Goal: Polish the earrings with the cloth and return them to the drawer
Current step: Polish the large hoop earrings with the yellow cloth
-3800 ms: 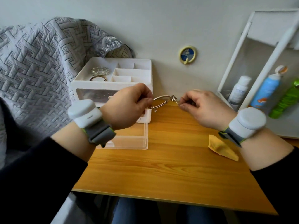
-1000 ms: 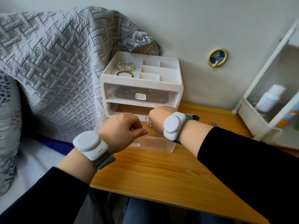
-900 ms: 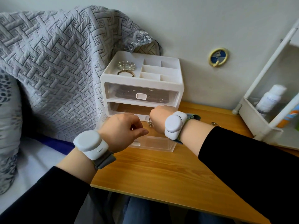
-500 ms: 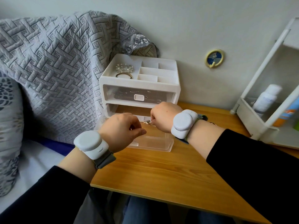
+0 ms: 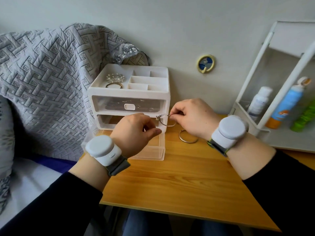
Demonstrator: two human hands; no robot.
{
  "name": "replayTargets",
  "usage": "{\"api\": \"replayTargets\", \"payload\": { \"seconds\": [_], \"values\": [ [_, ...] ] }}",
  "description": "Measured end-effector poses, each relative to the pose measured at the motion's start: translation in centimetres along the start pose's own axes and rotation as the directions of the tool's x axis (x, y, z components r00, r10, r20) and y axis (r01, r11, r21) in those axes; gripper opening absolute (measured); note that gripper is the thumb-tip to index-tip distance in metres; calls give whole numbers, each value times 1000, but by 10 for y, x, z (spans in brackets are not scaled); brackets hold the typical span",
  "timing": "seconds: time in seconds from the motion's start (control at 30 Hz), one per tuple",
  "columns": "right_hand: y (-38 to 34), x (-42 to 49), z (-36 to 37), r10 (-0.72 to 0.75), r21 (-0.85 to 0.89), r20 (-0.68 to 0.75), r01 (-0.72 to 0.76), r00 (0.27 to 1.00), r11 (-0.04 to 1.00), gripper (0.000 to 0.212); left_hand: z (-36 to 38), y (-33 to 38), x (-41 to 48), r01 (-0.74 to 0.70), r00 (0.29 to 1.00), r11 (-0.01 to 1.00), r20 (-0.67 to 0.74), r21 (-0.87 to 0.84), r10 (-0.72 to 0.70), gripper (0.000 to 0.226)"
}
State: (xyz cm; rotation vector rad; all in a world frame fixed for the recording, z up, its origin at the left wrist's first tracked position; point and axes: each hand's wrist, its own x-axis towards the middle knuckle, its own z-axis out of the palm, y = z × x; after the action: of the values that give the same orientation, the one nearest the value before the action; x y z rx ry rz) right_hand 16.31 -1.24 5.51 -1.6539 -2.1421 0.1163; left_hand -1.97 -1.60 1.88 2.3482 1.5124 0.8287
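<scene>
My right hand (image 5: 192,118) pinches a thin silver hoop earring (image 5: 166,119) and holds it in the air just right of the white jewelry organizer (image 5: 129,94). A second hoop earring (image 5: 187,140) lies flat on the wooden table (image 5: 179,181), below my right hand. The organizer's clear bottom drawer (image 5: 151,150) is pulled out toward me. My left hand (image 5: 134,133) hovers over that drawer with its fingers curled and the thumb pointing right; I see nothing in it. The polishing cloth is not in view.
The organizer's top tray holds a beaded bracelet (image 5: 115,77) and a gold ring (image 5: 113,85). A white shelf (image 5: 255,106) at the right carries a white bottle (image 5: 259,102), a blue spray can (image 5: 286,104) and a green bottle (image 5: 303,118). A grey quilt (image 5: 42,79) is draped at the left.
My right hand has drawn back to the right from over the open drawer, still pinching the hoop earring. The second hoop on the table has come into sight. My left hand has stayed put.
</scene>
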Motion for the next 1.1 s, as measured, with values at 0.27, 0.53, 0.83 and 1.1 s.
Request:
{"api": "replayTargets", "payload": {
  "seconds": [0.27, 0.53, 0.83, 1.1],
  "values": [
    [60, -32, -23, 20, 17, -58, -19, 998, 1000, 11, 34, 56, 21, -114, 990, 990, -97, -83, 106, 17],
    [118, -53, -17, 72, 118, -65, -64, 995, 991, 5, 89, 91, 41, -121, 988, 987, -113, -109, 109, 29],
    [154, -55, -1, 95, 136, -78, -84, 992, 987, 6, 132, 106, 61, -47, 999, 980, -24, -196, 43, 21],
    [169, -52, 11, 170, 240, -131, -135, 977, 961, 8, 150, 105, 74, 7, 1000, 974, 7, -227, -5, 10]
  ]
}}
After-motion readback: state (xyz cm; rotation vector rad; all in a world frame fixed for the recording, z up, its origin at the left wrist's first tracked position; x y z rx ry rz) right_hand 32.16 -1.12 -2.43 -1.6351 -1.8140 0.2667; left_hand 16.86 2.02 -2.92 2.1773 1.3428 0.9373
